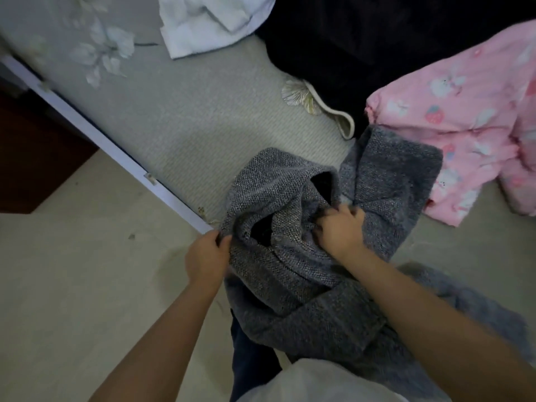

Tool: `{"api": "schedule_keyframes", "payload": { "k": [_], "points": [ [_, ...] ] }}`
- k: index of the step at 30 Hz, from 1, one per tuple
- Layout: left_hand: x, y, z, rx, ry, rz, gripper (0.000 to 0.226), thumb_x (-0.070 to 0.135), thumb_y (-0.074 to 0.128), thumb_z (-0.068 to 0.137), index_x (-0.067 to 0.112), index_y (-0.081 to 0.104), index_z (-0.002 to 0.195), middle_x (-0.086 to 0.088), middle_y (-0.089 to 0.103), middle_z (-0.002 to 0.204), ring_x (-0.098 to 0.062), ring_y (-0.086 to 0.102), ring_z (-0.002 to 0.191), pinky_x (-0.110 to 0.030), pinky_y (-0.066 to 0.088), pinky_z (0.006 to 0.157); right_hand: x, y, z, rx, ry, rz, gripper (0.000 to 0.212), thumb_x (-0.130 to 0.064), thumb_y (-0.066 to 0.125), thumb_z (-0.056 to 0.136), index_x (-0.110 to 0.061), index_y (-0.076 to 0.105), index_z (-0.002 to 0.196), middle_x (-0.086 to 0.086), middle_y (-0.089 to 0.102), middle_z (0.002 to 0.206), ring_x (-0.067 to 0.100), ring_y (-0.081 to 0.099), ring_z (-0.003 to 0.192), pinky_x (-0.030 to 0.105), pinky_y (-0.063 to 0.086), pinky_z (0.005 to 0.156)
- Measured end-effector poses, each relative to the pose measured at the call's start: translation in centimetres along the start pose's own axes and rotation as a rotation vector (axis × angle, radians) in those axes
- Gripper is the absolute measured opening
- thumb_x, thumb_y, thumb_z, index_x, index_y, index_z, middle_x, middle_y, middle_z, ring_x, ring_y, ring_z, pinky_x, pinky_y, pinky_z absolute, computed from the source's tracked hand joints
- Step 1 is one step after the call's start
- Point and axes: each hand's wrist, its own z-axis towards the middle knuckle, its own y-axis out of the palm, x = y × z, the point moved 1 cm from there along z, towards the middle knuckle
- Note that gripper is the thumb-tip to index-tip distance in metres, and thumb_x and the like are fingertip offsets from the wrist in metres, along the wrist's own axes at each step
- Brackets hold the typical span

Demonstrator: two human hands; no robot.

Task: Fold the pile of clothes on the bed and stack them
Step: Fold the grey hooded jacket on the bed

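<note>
A grey knitted sweater (290, 271) lies bunched at the near edge of the bed (179, 123) and hangs over it toward me. My left hand (207, 255) pinches its left edge right at the bed's corner. My right hand (339, 227) grips a fold in the middle of the sweater, fingers curled into the fabric. A pink printed garment (464, 123) lies spread at the right. A white garment (208, 18) lies crumpled at the far edge. A black garment (362, 39) fills the far middle.
The bed has a grey-green cover with flower prints and a white frame rail (95, 134) running along its left side. Pale floor (72, 285) lies at the left, with a dark wooden piece of furniture (32, 152) beside the bed.
</note>
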Motion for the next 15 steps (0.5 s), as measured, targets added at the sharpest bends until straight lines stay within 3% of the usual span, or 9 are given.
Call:
{"api": "schedule_keyframes", "payload": {
  "k": [2, 4, 6, 10, 15],
  "points": [
    [1.9, -2.0, -0.5, 0.083, 0.181, 0.015, 0.037, 0.017, 0.056, 0.091, 0.012, 0.04, 0.057, -0.008, 0.046, 0.057, -0.026, 0.049, 0.06, -0.029, 0.026, 0.052, 0.7, -2.0, -2.4, 0.276, 0.012, 0.118, 0.018, -0.025, 0.06, 0.086, -0.013, 0.072, 0.09, 0.004, 0.065, 0.095, 0.026, 0.047, 0.105, 0.039, 0.02, 0.09],
    [4.9, -4.3, -1.1, 0.206, 0.462, 0.049, 0.029, 0.012, 0.064, 0.083, 0.005, 0.053, 0.057, -0.011, 0.05, 0.051, -0.027, 0.053, 0.05, -0.028, 0.032, 0.044, 2.0, -5.2, -5.1, 0.556, 0.005, 0.182, 0.009, -0.016, 0.078, 0.068, -0.008, 0.073, 0.07, 0.007, 0.067, 0.069, 0.031, 0.059, 0.082, 0.037, 0.023, 0.08],
    [9.0, -6.4, -1.8, 0.317, 0.702, 0.111, 0.02, 0.014, 0.067, 0.074, -0.001, 0.063, 0.061, -0.013, 0.057, 0.05, -0.024, 0.054, 0.043, -0.024, 0.04, 0.038, 3.4, -9.2, -7.6, 0.735, 0.037, 0.232, 0.012, -0.015, 0.079, 0.06, -0.008, 0.07, 0.058, 0.006, 0.063, 0.056, 0.031, 0.061, 0.066, 0.032, 0.018, 0.067],
    [18.2, -11.2, -3.8, 0.486, 0.958, 0.185, 0.024, 0.021, 0.056, 0.075, 0.005, 0.062, 0.058, -0.008, 0.056, 0.051, -0.021, 0.053, 0.043, -0.024, 0.034, 0.045, 6.4, -17.6, -11.8, 1.027, 0.084, 0.241, 0.012, -0.02, 0.07, 0.063, -0.011, 0.068, 0.056, 0.003, 0.059, 0.052, 0.028, 0.06, 0.063, 0.032, 0.016, 0.062],
    [30.2, -20.2, -7.3, 0.673, 1.223, 0.212, 0.027, 0.02, 0.049, 0.079, 0.009, 0.057, 0.056, -0.005, 0.053, 0.052, -0.024, 0.053, 0.046, -0.024, 0.036, 0.038, 12.2, -27.7, -18.2, 1.382, 0.233, 0.203, 0.011, -0.018, 0.069, 0.064, -0.012, 0.067, 0.055, 0.004, 0.06, 0.053, 0.03, 0.062, 0.063, 0.032, 0.019, 0.065]
  ]
}}
